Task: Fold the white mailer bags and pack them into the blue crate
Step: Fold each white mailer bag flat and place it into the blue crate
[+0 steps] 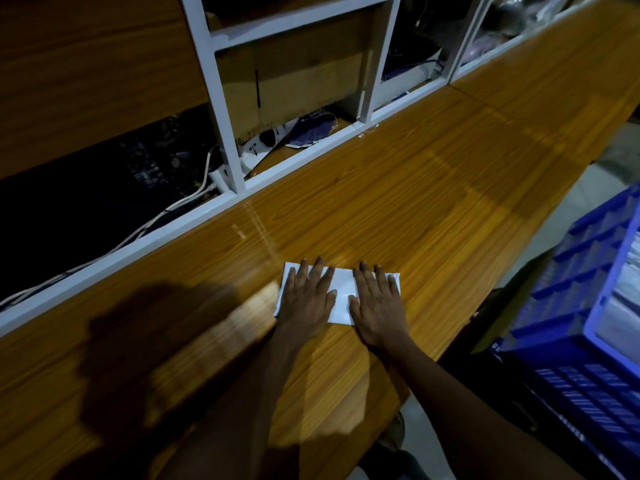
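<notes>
With the left hand (306, 299) and right hand (377, 303) pressing flat-fingered on the folded white mailer bag (341, 292), sweeping outward should sharpen its crease before crating.

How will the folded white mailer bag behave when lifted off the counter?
Probably light and floppy: the mailer bag looks like thin sheet lying flat. It may spring open when released, since the left hand and right hand both press it with flat palms. It could slide easily on the glossy counter.
</notes>
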A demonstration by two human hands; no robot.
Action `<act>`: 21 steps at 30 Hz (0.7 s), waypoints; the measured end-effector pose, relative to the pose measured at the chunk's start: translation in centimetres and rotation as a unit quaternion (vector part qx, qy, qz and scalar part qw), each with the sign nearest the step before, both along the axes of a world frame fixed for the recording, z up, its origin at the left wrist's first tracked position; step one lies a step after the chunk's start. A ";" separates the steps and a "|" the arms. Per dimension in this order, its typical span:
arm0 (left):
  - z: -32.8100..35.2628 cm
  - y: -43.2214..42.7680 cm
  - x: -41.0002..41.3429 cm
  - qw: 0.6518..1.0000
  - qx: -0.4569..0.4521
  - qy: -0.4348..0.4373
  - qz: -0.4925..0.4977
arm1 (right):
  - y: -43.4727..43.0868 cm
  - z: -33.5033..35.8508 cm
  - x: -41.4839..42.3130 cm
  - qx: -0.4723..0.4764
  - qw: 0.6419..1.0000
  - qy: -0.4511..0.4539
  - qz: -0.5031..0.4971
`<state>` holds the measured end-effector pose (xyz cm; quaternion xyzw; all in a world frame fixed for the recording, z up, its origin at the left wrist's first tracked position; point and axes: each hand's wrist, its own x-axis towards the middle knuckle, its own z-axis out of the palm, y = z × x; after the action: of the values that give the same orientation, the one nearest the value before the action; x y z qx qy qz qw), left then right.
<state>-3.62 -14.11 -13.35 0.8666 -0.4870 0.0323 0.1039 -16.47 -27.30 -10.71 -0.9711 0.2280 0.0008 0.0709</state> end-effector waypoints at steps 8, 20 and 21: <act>0.2 2.2 1.5 0.999 0.017 0.035 0.010 | -1.3 0.0 -1.3 0.038 0.999 0.023 -0.003; 1.2 4.9 -2.0 0.994 0.072 0.030 0.080 | -4.6 0.9 -1.2 0.023 0.997 0.068 -0.031; 1.3 5.1 -2.3 0.993 0.070 0.028 0.085 | -4.3 1.3 -0.9 0.024 0.996 0.067 -0.046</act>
<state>-5.92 -8.96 -12.09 0.9107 -0.4093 -0.0174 0.0533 -17.42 -31.64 -9.43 -0.9553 0.2769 0.0679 0.0788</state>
